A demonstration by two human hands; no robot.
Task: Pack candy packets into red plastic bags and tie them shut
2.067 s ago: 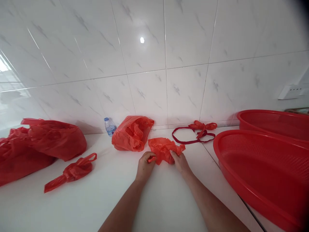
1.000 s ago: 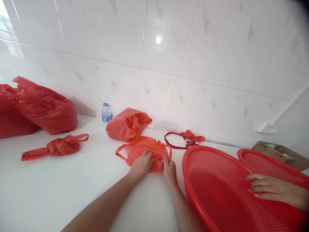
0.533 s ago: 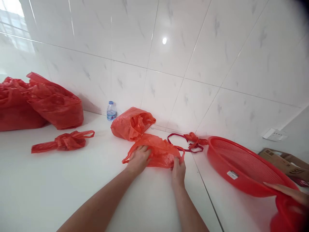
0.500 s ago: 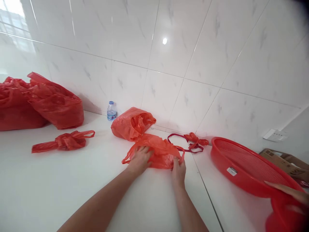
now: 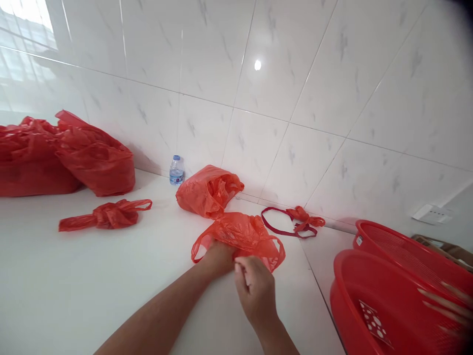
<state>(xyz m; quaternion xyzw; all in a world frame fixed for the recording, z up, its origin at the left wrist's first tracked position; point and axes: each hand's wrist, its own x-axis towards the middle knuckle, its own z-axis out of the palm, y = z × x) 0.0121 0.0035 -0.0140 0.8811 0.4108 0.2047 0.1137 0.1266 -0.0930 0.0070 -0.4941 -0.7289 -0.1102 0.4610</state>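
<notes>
A thin red plastic bag (image 5: 242, 229) with two loop handles lies on the white tabletop in front of me, its mouth towards me. My left hand (image 5: 220, 257) reaches into the mouth of this bag, and its fingers are hidden under the plastic. Close beside the left wrist, my right hand (image 5: 255, 286) is closed, thumb against curled fingers, at the near edge of the bag. Whatever its fingertips pinch is too small or covered to make out. A fuller red bag (image 5: 207, 191) stuffed with plastic lies just behind, touching it.
Against the tiled wall stand a water bottle (image 5: 176, 170) and big filled red bags (image 5: 99, 162). A knotted bag (image 5: 114, 215) lies left. A dark red strap (image 5: 277, 229) and tied bag piece (image 5: 305, 217) lie right. Another person's blurred hand (image 5: 445, 301) is over red baskets (image 5: 343, 261).
My left hand has gone deeper into the bag. My right hand has left the bag's right side and come to the middle, closed. At right, the other person's baskets have shifted.
</notes>
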